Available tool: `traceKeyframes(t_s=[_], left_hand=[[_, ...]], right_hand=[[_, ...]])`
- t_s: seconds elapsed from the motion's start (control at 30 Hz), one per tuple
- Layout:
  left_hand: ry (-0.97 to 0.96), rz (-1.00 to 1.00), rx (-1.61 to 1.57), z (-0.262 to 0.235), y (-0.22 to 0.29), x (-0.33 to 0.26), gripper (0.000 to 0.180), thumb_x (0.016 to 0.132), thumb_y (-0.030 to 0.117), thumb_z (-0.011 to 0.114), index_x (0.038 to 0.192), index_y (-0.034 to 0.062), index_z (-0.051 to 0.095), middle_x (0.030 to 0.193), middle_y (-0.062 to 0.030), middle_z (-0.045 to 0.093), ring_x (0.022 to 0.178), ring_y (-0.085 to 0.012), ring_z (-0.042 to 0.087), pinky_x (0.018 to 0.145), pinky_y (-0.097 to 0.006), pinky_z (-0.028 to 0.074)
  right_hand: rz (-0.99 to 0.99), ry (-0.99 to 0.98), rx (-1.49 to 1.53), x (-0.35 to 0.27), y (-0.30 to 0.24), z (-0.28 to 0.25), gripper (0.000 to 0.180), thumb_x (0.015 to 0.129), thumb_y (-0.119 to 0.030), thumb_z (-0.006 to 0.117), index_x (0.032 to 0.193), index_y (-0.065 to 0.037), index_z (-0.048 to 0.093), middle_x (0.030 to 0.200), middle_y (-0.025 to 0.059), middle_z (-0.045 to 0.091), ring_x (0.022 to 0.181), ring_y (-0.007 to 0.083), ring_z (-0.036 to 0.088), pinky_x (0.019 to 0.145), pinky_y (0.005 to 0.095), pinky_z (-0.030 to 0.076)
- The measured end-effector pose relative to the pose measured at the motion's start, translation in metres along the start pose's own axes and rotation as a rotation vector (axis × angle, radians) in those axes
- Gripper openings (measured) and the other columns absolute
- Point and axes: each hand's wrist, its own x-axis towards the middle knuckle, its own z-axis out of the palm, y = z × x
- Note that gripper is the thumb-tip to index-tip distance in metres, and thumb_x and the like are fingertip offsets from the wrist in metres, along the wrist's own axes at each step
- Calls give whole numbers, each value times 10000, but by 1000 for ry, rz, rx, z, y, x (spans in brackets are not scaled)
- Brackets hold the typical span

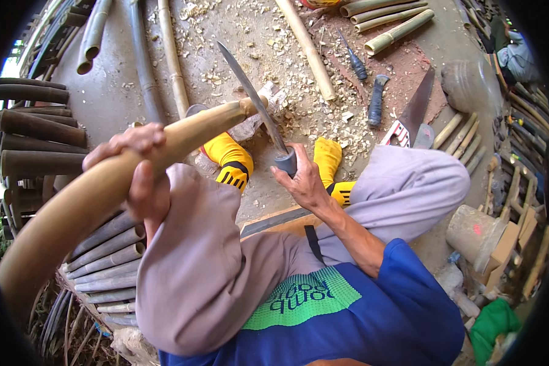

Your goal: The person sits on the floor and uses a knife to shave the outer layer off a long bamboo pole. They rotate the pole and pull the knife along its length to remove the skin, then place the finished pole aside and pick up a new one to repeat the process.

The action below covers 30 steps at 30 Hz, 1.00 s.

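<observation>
My left hand point(147, 198) is wrapped round a thick, tan bamboo pole point(207, 125), which runs from the lower left up to the middle, over my raised left knee. In my right hand point(303, 184) is a long knife point(242, 78), gripped by its dark grey handle. Its narrow blade points up and to the left, and crosses the far end of the pole just by a node. Whether the edge bites into the bamboo I cannot tell. Beneath that end lies a pale, partly hidden block point(274, 97), between my feet in yellow socks point(327, 160).
Wood shavings point(250, 36) litter the floor. To the right lie a handsaw point(418, 104), a black-handled tool point(378, 100) and a pointed tool point(354, 59). Bamboo stacks point(39, 131) rise at left. A bucket point(473, 235) and a clear plastic container point(470, 85) stand at right.
</observation>
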Motion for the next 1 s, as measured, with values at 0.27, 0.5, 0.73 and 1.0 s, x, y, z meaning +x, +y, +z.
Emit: traceKeyframes(t_s=[0.27,0.5,0.73,1.0], left_hand=[[-221,35,31,6,-3,-2,453,780,143,618,1146,96,355,827,-77,515,694,-219,550,697,-418,443],[-186,-22,66,20,2,-1,443,752,119,631,1103,123,362,791,-51,522,668,-202,560,678,-410,455],[-223,-61,103,19,10,1,470,715,112,683,1054,141,359,759,-40,558,641,-204,592,647,-406,475],[-252,-64,100,18,11,2,461,714,109,692,1030,140,358,743,-43,569,633,-202,597,646,-398,485]], right_hand=[[-76,-61,-58,44,8,10,509,824,-257,668,1161,13,399,850,248,600,777,392,636,645,427,504],[-113,-93,-97,51,12,10,530,826,-294,678,1147,28,407,821,247,591,774,402,632,635,430,503],[-254,50,-24,54,-15,6,497,819,-263,689,1121,22,416,803,218,611,725,375,649,588,399,523],[-210,-48,-86,61,-23,-1,419,836,-249,667,1044,5,407,744,212,612,697,373,657,553,417,531]])
